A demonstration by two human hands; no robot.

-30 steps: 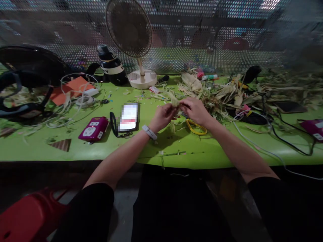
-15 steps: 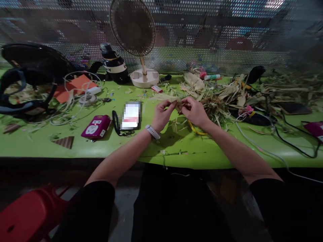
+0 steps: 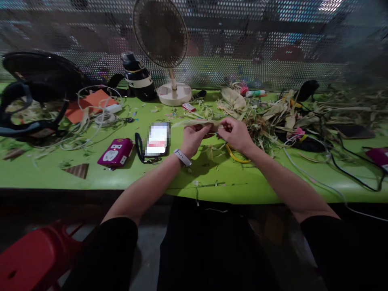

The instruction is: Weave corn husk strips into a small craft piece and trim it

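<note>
Over the middle of the green table point(image 3: 91, 178), my left hand point(image 3: 194, 139) and my right hand point(image 3: 236, 135) both pinch a pale dried corn husk strip point(image 3: 194, 122) that runs sideways between them and sticks out to the left. A white band sits on my left wrist. Yellow-handled scissors point(image 3: 235, 156) lie on the table just under my right hand. A pile of dried husks point(image 3: 263, 115) spreads to the right of my hands.
A phone point(image 3: 157, 139) and a magenta power strip point(image 3: 115, 152) lie left of my hands. A small desk fan point(image 3: 165, 48), a dark bottle point(image 3: 136, 76), orange paper point(image 3: 91, 103) and cables stand farther back. A red stool point(image 3: 33, 258) is at lower left.
My hands have drawn the husk strip flatter and more horizontal, and my left fingers have closed down on it. The camera view has shifted slightly.
</note>
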